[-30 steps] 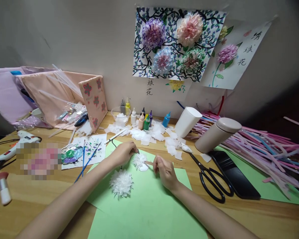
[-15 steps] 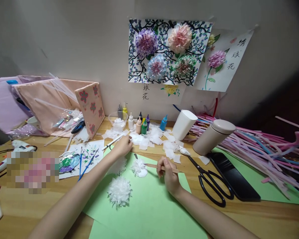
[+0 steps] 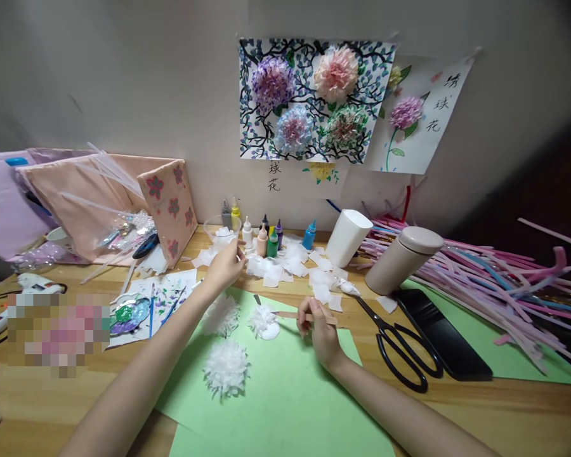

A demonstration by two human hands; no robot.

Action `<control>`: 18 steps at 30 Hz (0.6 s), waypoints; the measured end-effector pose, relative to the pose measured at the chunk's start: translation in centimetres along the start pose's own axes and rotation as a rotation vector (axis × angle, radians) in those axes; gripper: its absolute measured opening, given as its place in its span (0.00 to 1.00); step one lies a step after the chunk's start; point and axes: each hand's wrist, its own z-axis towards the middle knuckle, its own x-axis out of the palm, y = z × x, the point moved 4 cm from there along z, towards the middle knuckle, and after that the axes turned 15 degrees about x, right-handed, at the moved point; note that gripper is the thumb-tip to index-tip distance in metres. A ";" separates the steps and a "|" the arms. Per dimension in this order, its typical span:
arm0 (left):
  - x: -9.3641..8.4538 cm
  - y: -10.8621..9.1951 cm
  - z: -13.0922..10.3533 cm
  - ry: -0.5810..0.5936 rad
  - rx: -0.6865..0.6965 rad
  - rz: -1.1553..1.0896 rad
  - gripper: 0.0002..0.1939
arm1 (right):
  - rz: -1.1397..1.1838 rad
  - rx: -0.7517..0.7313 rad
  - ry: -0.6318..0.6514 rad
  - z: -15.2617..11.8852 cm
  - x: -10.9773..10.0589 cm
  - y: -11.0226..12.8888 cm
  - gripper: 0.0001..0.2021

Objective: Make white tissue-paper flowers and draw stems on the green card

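Observation:
My left hand is stretched over the scattered white tissue squares, close to a clear plastic bowl. Its fingers are half bent and a little apart, and nothing shows clearly between them. My right hand is closed around a flat wooden craft stick. The stick's tip points left to a small ruffled white paper flower, which sits on a white round base. Two fuller white paper flowers, one nearer me and one partly behind my left forearm, lie on green paper.
Several small paint bottles stand near the wall, beside a white container. Black-handled scissors, a phone and a beige tumbler are on the right. Left lie a paint palette, brushes and a glue gun.
My left hand has moved slightly up and left, from the tissue squares toward the clear bowl. My right hand keeps the craft stick in nearly the same place by the small flower.

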 end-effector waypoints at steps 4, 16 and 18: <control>-2.6 -1.4 0.4 0.003 0.203 0.267 0.19 | 0.009 0.009 0.012 0.1 0.0 -0.1 0.22; -4.3 -7.3 -1.2 0.282 0.315 -0.493 0.25 | -0.010 -0.027 -0.055 0.1 0.4 1.3 0.12; -3.2 -7.9 -1.7 0.399 0.328 -0.484 0.24 | -0.050 -0.037 -0.073 -0.1 0.3 1.3 0.11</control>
